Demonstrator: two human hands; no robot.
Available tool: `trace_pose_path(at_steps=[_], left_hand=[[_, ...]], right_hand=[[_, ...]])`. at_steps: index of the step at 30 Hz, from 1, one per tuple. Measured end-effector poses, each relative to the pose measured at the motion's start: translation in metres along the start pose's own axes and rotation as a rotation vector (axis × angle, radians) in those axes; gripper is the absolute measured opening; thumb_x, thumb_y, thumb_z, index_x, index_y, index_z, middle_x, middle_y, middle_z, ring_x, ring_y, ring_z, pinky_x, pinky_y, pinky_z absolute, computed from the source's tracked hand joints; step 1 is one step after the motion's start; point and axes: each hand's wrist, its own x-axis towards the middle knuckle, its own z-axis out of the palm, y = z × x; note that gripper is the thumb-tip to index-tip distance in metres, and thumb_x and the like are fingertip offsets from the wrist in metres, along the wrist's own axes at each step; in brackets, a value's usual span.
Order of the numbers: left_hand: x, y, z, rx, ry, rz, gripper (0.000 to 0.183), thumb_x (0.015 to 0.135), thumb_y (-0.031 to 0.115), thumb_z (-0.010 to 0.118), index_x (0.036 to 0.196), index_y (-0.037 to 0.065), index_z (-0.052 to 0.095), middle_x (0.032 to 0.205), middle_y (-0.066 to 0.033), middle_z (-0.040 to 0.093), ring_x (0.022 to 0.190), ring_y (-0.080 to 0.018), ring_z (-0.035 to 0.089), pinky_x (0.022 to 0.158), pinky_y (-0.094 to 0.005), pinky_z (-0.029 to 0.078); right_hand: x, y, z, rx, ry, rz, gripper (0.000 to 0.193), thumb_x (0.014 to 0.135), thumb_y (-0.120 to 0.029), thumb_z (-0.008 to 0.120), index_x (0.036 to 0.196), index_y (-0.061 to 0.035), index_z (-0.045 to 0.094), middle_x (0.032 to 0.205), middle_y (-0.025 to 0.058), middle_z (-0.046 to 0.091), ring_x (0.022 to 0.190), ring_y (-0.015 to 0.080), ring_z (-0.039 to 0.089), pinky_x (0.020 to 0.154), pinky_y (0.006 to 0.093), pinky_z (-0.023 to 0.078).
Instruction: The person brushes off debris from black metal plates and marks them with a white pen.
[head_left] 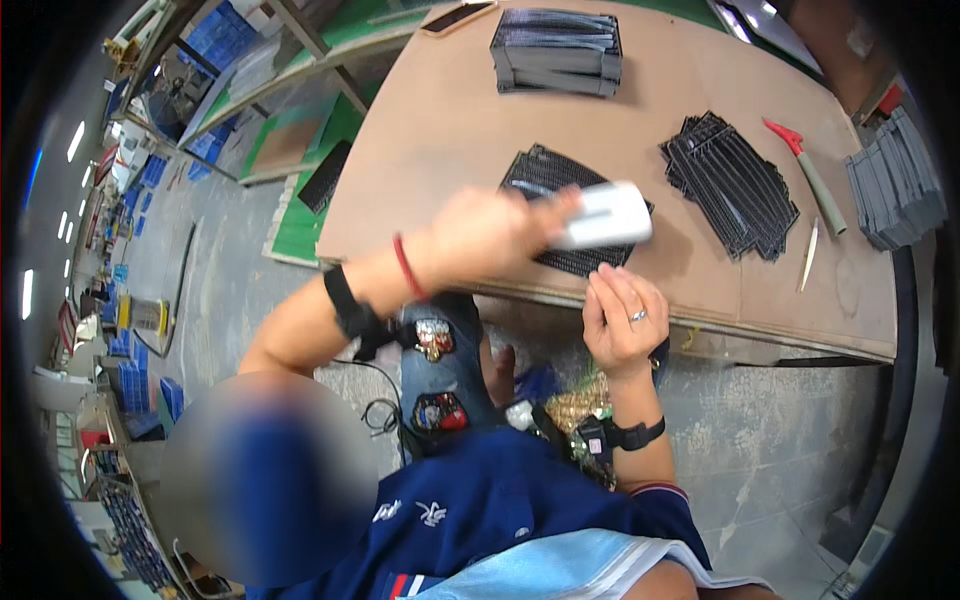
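Note:
My left hand (500, 235), with a red band at its wrist, is closed around a white rounded handheld object (608, 216). Motion blurs this hand, and the object's exact kind is unclear. Beneath them lies a pile of black, curved, patterned flat pieces (590, 262), partly covered by hand and object. My right hand (628, 318), wearing a ring, is at the table's near edge, just in front of that pile. Its fingers are loosely bent and slightly apart, with nothing visible in them. A second fanned pile of black pieces (730, 185) rests farther right.
On the brown table (420, 130) stands a dark, banded-looking stack (556, 55) at the back. Toward the right lie a red-tipped, grey-green tool (820, 185) and a slim pointed tool (809, 256). A grey stack (895, 180) is beyond them. A phone (458, 18) lies at the far left corner.

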Motion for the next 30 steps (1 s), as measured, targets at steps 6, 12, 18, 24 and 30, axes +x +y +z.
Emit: trace_pose_path(at_steps=[6, 12, 18, 24, 30], left_hand=[[0.013, -0.063, 0.002, 0.134, 0.022, -0.382, 0.036, 0.098, 0.03, 0.047, 0.129, 0.015, 0.059, 0.07, -0.0169, 0.066, 0.057, -0.0336, 0.065, 0.05, -0.0445, 0.051], [-0.002, -0.04, -0.002, 0.114, -0.072, -0.186, 0.042, 0.094, 0.026, 0.05, 0.135, 0.017, 0.052, 0.064, -0.0132, 0.065, 0.056, -0.0329, 0.065, 0.051, -0.0454, 0.053], [-0.024, -0.024, 0.003, 0.022, 0.047, 0.024, 0.043, 0.091, 0.024, 0.057, 0.134, 0.019, 0.055, 0.057, -0.0115, 0.059, 0.048, -0.0281, 0.06, 0.045, -0.0409, 0.047], [-0.016, -0.094, -0.005, 0.192, -0.044, -0.527, 0.042, 0.094, 0.025, 0.048, 0.134, 0.012, 0.051, 0.063, -0.0127, 0.064, 0.054, -0.0307, 0.065, 0.048, -0.0437, 0.052], [-0.031, -0.006, 0.005, 0.013, 0.011, -0.106, 0.043, 0.094, 0.028, 0.054, 0.136, 0.018, 0.054, 0.06, -0.0188, 0.06, 0.049, -0.0343, 0.061, 0.044, -0.0444, 0.047]], right_hand=[[0.002, 0.003, 0.004, 0.019, -0.021, -0.015, 0.011, 0.078, -0.009, 0.072, 0.088, -0.005, 0.073, 0.094, 0.0056, 0.071, 0.086, 0.0221, 0.066, 0.076, 0.0346, 0.054], [0.001, 0.0, -0.003, -0.027, 0.012, -0.008, 0.011, 0.077, -0.009, 0.073, 0.088, -0.006, 0.072, 0.093, 0.0047, 0.071, 0.085, 0.0218, 0.066, 0.078, 0.0348, 0.053], [-0.001, 0.001, 0.006, 0.007, 0.026, -0.003, 0.01, 0.078, -0.008, 0.072, 0.088, -0.0058, 0.072, 0.094, 0.005, 0.071, 0.086, 0.022, 0.065, 0.076, 0.0345, 0.053], [0.002, 0.003, -0.001, 0.043, 0.025, -0.016, 0.01, 0.077, -0.007, 0.072, 0.087, -0.0055, 0.072, 0.093, 0.0053, 0.07, 0.085, 0.0222, 0.065, 0.075, 0.0343, 0.054], [0.001, -0.001, 0.0, -0.001, 0.02, 0.021, 0.01, 0.077, -0.007, 0.072, 0.086, -0.006, 0.071, 0.092, 0.0044, 0.07, 0.085, 0.0219, 0.066, 0.076, 0.0348, 0.053]])
